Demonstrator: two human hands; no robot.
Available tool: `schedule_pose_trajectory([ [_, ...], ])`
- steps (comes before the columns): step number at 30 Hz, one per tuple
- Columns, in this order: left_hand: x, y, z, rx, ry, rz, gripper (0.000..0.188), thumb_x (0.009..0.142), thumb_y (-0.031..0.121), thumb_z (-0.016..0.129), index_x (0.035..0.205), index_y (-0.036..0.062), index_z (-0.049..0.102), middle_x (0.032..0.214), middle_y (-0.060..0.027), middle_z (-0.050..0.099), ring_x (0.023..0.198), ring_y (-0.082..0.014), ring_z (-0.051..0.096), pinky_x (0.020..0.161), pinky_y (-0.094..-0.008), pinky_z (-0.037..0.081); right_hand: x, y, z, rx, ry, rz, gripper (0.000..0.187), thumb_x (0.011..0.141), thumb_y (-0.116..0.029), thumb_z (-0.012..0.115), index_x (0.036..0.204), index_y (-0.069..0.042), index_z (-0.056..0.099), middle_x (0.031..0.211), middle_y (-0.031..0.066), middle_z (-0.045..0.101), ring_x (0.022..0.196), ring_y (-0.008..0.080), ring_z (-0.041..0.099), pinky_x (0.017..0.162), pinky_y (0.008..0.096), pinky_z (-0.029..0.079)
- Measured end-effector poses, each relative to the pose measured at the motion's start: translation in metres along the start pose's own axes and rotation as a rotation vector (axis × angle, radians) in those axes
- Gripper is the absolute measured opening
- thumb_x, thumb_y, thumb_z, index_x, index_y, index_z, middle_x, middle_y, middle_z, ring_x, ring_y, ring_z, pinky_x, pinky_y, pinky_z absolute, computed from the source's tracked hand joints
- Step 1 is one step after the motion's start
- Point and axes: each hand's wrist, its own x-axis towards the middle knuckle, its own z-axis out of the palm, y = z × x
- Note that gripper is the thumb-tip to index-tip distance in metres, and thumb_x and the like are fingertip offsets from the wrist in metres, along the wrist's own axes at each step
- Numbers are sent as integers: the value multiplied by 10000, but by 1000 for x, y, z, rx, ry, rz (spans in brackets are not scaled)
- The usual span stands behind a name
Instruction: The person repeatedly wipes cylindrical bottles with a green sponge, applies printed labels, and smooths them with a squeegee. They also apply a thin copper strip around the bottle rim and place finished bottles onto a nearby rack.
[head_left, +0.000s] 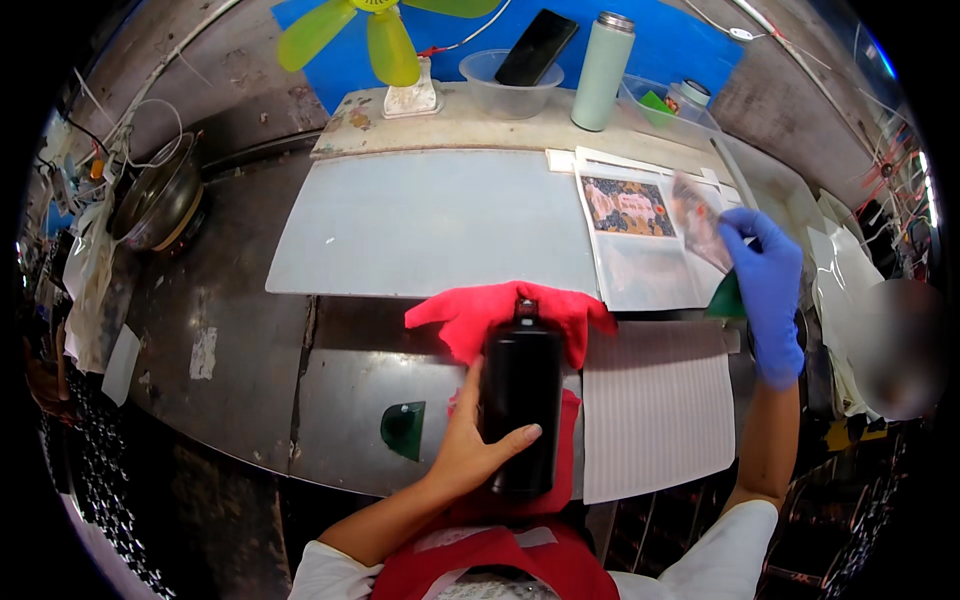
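Note:
My left hand (475, 440) is wrapped round a black bottle (523, 410) with a narrow neck, held upright close to my body. My right hand (765, 270), in a blue glove, pinches the edge of a thin printed film (703, 222). That film is partly raised beside a sheet with a dark and pink print (628, 207), on a white backing. Below the gloved fingers a dark green piece (728, 299) shows in part; I cannot tell if the hand touches it. Behind the bottle a bright pink cloth (455, 317) lies bunched.
A pale flat board (430, 225) spans the middle. A striped pale sheet (658, 415) lies near right, a green scraper-like piece (403, 430) near left. At the back stand a green fan (393, 45), a plastic bowl (515, 100) holding a phone, and a light green flask (604, 75).

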Motion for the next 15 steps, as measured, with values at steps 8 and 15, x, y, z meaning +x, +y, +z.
schedule_pose_trajectory([
  [8,-12,35,-29,192,-73,362,691,816,553,516,1201,-20,505,1232,-136,469,1170,-213,411,996,-338,296,-88,-132,-60,421,-573,420,98,707,3,690,803,16,675,727,29,647,605,29,550,531,159,416],
  [15,-23,31,-42,-195,-346,227,766,848,647,377,1112,-53,544,1078,-110,564,1027,-198,515,938,-344,363,-112,-125,-11,517,-825,581,152,750,-58,692,879,17,670,740,28,641,625,31,552,520,161,417],
])
